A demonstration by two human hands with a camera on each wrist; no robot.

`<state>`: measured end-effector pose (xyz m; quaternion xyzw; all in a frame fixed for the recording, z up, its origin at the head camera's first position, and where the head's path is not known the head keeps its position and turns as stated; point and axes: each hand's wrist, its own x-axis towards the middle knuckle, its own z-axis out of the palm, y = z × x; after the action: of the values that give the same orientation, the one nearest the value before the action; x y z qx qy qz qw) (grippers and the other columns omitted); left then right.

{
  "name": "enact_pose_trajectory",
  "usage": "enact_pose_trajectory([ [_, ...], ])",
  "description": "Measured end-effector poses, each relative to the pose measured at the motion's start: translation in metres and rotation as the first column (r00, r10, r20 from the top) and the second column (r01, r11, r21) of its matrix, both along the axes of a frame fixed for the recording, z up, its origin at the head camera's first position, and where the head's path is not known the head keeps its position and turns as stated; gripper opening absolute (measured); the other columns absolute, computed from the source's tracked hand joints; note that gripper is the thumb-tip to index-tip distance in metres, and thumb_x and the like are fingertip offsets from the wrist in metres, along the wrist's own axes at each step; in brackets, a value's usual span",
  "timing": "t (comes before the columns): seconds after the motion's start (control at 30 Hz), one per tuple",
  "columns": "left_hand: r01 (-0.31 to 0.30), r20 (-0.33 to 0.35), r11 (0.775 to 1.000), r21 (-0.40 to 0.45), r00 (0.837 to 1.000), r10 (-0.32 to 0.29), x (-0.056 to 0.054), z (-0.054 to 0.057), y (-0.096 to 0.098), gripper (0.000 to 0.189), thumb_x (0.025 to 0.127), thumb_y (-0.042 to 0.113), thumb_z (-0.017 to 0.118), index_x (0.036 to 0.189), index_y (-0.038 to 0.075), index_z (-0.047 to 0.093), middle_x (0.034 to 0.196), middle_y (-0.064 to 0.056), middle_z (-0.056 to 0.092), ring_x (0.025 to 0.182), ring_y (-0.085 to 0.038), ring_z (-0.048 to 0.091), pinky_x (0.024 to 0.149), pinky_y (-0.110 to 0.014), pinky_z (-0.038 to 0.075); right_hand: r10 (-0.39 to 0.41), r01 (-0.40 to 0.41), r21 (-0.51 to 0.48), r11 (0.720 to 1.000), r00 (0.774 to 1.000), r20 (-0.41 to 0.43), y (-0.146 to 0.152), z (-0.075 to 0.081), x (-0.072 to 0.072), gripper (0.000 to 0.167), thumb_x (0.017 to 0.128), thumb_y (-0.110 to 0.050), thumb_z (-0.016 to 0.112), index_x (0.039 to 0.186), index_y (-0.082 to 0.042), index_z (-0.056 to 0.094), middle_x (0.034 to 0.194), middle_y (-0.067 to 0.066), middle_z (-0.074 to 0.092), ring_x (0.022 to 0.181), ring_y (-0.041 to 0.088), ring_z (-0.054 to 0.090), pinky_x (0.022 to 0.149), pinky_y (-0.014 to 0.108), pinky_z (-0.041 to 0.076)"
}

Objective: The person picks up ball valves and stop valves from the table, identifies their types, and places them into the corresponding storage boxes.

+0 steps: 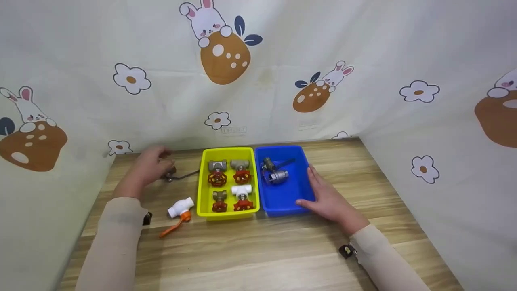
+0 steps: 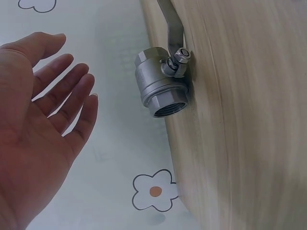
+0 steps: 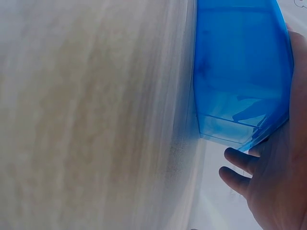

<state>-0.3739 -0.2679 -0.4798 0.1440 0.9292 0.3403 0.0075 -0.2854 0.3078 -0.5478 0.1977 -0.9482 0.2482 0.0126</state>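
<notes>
My left hand (image 1: 151,167) is over a metal ball valve (image 1: 169,177) at the back left of the table, overlapping part of it. In the left wrist view the fingers (image 2: 72,103) are spread and loosely bent, apart from the valve, whose steel body and lever show. My right hand (image 1: 329,200) rests against the right side of a blue bin (image 1: 288,198), thumb over its near rim and fingers along the outer wall. Inside that bin lie two metal valves (image 1: 278,176), at least one with a dark lever.
A yellow bin (image 1: 228,214) adjoins the blue one and holds several valves with red handwheels (image 1: 242,204). In front of my left hand lies a white plastic valve (image 1: 180,207) with an orange lever. Printed cloth walls (image 1: 274,125) border the wooden table (image 1: 250,254) behind and at the sides.
</notes>
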Motion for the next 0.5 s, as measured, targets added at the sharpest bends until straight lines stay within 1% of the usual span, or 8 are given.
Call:
enact_pose_trajectory([
  [0.1,-0.002,-0.005,1.0,-0.008,1.0,0.002,-0.001,-0.003,0.001,0.047,0.108,0.015,0.067,0.147,-0.01,0.058,0.147,-0.034,0.058,0.138,-0.054,0.055,0.116,-0.07,0.044,0.001,-0.001,-0.002,1.0,1.0,-0.006,-0.001,0.0,0.0,0.118,0.099,-0.062,0.075,0.175,0.002,0.013,0.185,0.018,0.009,0.166,0.046,0.02,0.13,0.065,0.027],
  [0.2,-0.015,0.018,0.999,-0.039,1.0,0.016,-0.001,-0.008,0.001,0.052,0.108,0.017,0.068,0.152,-0.008,0.055,0.151,-0.033,0.053,0.142,-0.054,0.051,0.119,-0.07,0.041,0.002,-0.002,0.004,1.0,1.0,-0.005,-0.001,0.001,0.001,0.118,0.098,-0.066,0.074,0.175,0.002,0.014,0.185,0.017,0.009,0.166,0.046,0.021,0.13,0.065,0.027],
  [0.37,-0.03,0.051,0.991,-0.127,0.998,0.036,-0.003,-0.022,0.001,0.066,0.105,0.021,0.073,0.159,-0.007,0.047,0.16,-0.034,0.044,0.149,-0.055,0.043,0.124,-0.071,0.034,0.001,-0.001,0.006,1.0,1.0,0.001,0.0,0.001,0.001,0.12,0.098,-0.07,0.071,0.175,0.002,0.014,0.185,0.016,0.008,0.166,0.046,0.021,0.129,0.065,0.028],
  [0.5,-0.034,0.074,0.988,-0.153,0.996,0.045,-0.006,-0.034,0.0,0.078,0.102,0.024,0.078,0.162,-0.008,0.041,0.164,-0.037,0.037,0.149,-0.057,0.04,0.123,-0.073,0.034,0.002,-0.002,0.004,1.0,1.0,0.001,0.0,0.001,0.001,0.12,0.098,-0.071,0.071,0.175,0.001,0.014,0.185,0.015,0.008,0.166,0.046,0.021,0.129,0.065,0.028],
])
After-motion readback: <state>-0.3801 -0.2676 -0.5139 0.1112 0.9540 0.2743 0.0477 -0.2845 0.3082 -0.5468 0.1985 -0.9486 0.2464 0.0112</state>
